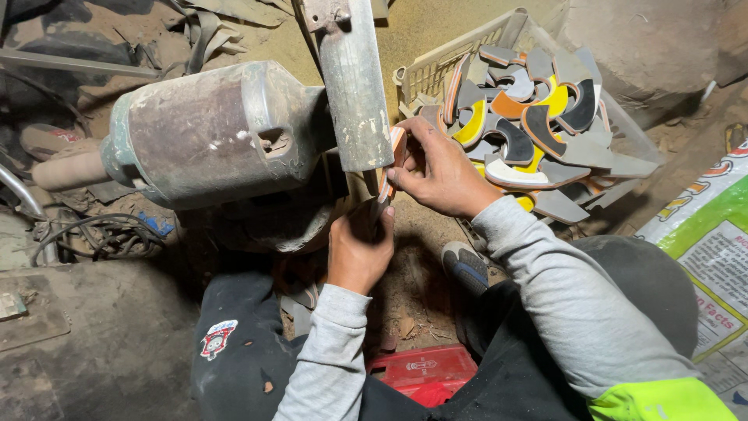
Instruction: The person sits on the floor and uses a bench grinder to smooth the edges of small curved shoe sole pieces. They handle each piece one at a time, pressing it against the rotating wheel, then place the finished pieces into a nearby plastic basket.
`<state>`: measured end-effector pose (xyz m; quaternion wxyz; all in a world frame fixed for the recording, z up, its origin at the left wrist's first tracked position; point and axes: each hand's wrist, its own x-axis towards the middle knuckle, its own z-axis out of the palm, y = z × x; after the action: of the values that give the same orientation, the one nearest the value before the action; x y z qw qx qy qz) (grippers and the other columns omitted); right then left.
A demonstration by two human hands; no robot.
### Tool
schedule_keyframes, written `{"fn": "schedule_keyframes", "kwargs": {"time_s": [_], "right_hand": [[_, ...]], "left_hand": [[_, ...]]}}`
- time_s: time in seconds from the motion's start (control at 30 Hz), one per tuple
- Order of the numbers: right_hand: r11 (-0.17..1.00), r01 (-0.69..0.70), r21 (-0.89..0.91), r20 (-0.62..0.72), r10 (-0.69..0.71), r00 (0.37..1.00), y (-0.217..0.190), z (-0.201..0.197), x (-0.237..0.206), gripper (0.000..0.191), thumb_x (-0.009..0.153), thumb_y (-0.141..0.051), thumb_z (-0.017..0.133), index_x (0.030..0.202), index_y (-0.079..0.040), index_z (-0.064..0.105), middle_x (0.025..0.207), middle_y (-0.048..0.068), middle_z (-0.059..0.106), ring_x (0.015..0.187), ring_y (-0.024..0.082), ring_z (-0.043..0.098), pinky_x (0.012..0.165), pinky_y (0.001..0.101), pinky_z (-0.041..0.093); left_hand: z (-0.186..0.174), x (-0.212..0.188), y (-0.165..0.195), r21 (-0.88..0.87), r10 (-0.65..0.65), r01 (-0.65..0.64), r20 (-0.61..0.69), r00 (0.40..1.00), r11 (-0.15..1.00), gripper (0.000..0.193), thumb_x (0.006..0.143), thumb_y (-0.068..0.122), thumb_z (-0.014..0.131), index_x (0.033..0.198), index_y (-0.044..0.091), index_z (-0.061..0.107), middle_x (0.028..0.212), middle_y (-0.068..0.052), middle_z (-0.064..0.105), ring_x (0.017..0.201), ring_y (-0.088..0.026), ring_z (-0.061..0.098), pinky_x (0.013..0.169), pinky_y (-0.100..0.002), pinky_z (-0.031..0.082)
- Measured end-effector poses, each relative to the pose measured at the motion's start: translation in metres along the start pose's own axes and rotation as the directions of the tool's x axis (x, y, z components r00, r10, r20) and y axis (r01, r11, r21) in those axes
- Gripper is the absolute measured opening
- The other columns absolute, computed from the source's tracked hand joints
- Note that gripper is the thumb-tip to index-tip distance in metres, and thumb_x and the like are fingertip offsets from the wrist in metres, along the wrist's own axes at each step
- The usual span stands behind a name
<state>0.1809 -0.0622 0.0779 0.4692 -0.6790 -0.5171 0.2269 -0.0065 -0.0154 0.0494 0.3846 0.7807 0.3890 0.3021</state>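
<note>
Both my hands hold one curved tile piece [392, 160], orange and white at its edge, against the lower end of a dusty metal grinding machine [234, 132]. My right hand [436, 171] grips the piece's upper part with thumb and fingers. My left hand [358, 249] holds its lower end from below. The piece stands on edge, mostly hidden between my fingers and the machine's upright metal guard [354, 86].
A pale plastic basket [436, 70] at upper right holds several curved tile pieces in grey, yellow, orange and white. A printed sack [713, 234] lies at far right. A red box [425, 370] sits between my knees. Cables [101, 234] lie at left.
</note>
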Motion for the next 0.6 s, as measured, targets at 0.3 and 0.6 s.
{"fn": "schedule_keyframes", "kwargs": {"time_s": [0.3, 0.6], "right_hand": [[1.000, -0.016, -0.010, 0.010, 0.016, 1.000, -0.0016, -0.0002, 0.0015, 0.054, 0.087, -0.018, 0.078, 0.131, -0.002, 0.051, 0.095, 0.006, 0.067, 0.079, 0.013, 0.066, 0.070, 0.0292, 0.057], [0.998, -0.023, -0.052, 0.004, 0.023, 1.000, -0.0038, 0.0040, 0.0010, 0.049, 0.087, -0.016, 0.077, 0.127, -0.002, 0.053, 0.091, 0.007, 0.066, 0.076, 0.014, 0.065, 0.068, 0.0304, 0.056]], "left_hand": [[0.0028, -0.0011, -0.0049, 0.029, -0.041, 0.041, -0.007, 0.999, 0.999, 0.029, 0.088, 0.032, 0.077, 0.099, 0.005, 0.077, 0.096, -0.019, 0.075, 0.088, -0.036, 0.073, 0.084, -0.042, 0.058], [-0.0050, 0.0029, -0.0009, -0.010, 0.000, 0.001, 0.041, 0.999, 1.000, 0.021, 0.089, 0.024, 0.076, 0.093, 0.004, 0.077, 0.087, -0.019, 0.076, 0.080, -0.034, 0.074, 0.078, -0.042, 0.058]]}}
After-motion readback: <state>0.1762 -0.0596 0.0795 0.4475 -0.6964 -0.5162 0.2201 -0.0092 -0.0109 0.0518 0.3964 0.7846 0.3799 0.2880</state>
